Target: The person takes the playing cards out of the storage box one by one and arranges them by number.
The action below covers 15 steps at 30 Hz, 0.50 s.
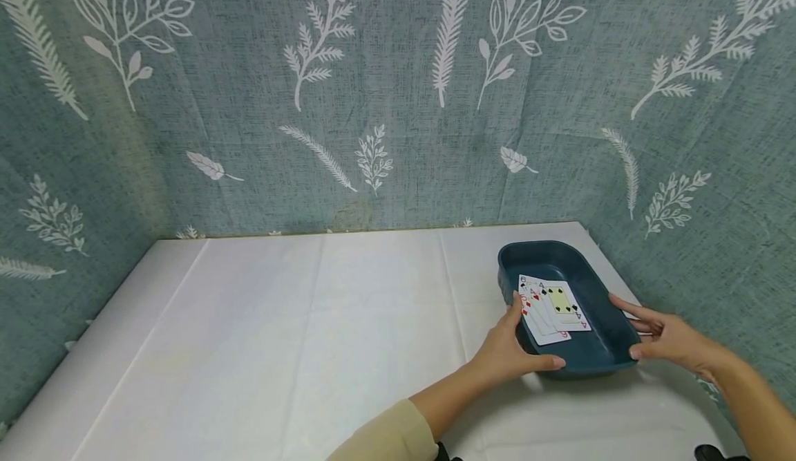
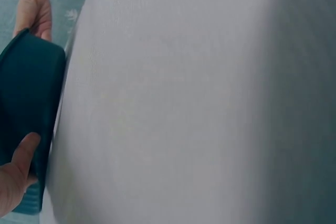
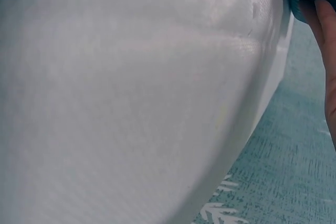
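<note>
Tray (image 1: pixel 606 350), dark blue, sits at the worktop's (image 1: pixel 311 323) right side, playing cards (image 1: pixel 552 309) fanned inside; left hand (image 1: pixel 506 354) and right hand (image 1: pixel 668 340) clasp opposite sides, steadying it level.

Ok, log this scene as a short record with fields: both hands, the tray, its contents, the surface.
left hand: grips the tray's near left rim, thumb along the front edge
right hand: holds the tray's right rim
tray: dark teal, rectangular, near the table's right edge
playing cards: fanned face up inside the tray
table: covered in white cloth
backdrop: teal fabric with white leaf print
</note>
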Available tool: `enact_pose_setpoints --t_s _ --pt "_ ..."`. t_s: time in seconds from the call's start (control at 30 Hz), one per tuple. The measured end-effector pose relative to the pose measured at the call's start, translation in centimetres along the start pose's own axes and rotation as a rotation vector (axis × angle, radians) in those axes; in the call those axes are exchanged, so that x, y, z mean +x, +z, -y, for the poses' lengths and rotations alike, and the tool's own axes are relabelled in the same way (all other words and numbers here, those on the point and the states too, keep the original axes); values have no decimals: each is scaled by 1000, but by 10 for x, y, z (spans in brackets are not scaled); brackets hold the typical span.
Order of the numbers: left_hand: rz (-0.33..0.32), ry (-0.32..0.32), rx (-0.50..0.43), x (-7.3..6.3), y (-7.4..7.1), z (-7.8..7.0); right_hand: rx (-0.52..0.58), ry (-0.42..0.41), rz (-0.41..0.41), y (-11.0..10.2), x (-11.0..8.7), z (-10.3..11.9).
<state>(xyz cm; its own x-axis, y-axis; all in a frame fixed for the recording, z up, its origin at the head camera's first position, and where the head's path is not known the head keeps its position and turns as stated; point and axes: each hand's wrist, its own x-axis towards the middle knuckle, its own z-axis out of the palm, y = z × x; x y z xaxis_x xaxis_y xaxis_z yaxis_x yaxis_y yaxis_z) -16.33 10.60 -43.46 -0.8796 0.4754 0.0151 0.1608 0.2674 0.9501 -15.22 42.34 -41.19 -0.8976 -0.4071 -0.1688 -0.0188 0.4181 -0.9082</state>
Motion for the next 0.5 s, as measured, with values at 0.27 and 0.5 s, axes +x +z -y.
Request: enact_pose_setpoints --t_s 0.27,0.5 --pt "6 0 23 -1 -10 2 65 -9 17 5 4 3" --pt "7 -18 17 -5 -18 6 117 15 47 13 9 7"
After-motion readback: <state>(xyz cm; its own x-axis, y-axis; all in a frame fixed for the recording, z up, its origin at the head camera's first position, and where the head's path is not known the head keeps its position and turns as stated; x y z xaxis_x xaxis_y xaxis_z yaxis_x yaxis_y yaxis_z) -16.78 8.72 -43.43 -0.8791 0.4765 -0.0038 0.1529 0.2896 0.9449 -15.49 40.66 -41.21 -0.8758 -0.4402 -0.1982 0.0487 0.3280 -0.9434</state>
